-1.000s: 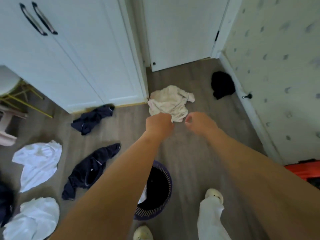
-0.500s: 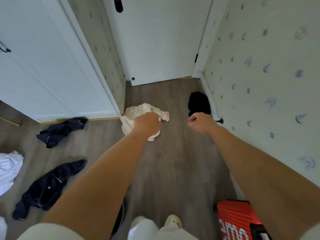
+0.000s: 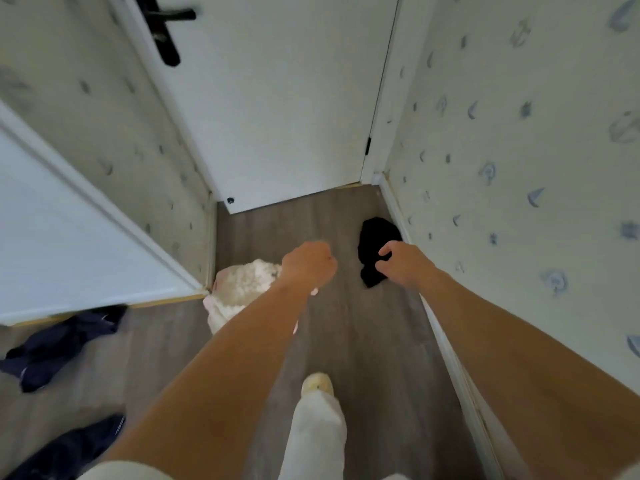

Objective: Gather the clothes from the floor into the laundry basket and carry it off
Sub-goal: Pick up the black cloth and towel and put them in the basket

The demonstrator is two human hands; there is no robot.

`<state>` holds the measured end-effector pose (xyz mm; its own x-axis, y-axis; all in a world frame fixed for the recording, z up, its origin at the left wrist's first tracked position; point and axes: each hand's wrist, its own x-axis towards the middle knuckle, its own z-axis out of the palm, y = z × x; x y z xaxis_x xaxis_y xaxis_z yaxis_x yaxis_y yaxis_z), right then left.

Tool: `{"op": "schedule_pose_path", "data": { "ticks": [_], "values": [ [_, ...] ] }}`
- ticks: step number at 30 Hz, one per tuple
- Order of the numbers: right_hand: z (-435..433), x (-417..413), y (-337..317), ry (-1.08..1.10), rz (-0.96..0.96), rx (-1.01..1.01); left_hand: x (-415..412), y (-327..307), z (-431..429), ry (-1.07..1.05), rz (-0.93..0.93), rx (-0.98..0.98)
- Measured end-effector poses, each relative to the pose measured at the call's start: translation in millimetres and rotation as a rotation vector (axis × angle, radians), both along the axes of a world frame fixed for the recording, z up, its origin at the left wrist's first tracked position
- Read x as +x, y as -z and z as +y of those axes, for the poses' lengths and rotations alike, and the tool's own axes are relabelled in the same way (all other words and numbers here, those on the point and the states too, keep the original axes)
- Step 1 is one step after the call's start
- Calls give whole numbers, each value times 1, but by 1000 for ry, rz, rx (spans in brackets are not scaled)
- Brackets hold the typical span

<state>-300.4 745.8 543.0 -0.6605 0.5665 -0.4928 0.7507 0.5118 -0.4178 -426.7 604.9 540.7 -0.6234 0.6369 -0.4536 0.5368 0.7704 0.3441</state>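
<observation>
A black garment (image 3: 372,244) lies crumpled on the wood floor against the right wall's skirting. My right hand (image 3: 401,266) is over its near edge, thumb and curled fingers apart, with the cloth showing between them. A cream garment (image 3: 242,289) lies at the corner of the white wardrobe. Part of it is hidden under my left forearm. My left hand (image 3: 308,265) is a closed fist above the floor just right of it, and I see nothing in it. The laundry basket is out of view.
Two navy garments lie at the left, one by the wardrobe base (image 3: 59,344) and one at the bottom edge (image 3: 69,448). A shut white door (image 3: 277,116) ends the narrow passage, with patterned wall (image 3: 519,202) on the right. My foot (image 3: 317,382) is mid-floor.
I have stepped forward into the passage, and the basket and red case have left the view. My right hand has reached onto the black garment and opened. My left fist has passed the cream garment.
</observation>
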Motion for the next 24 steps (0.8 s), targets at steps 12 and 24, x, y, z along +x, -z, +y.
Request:
{"op": "schedule_pose_path", "data": {
  "ticks": [12,24],
  "values": [
    [148,-80,99,158,-61,-109,-85,77,163,88,-21,-2],
    [279,-104,348,238,-68,-277,-103,325,298,48,-141,-80]
  ]
}}
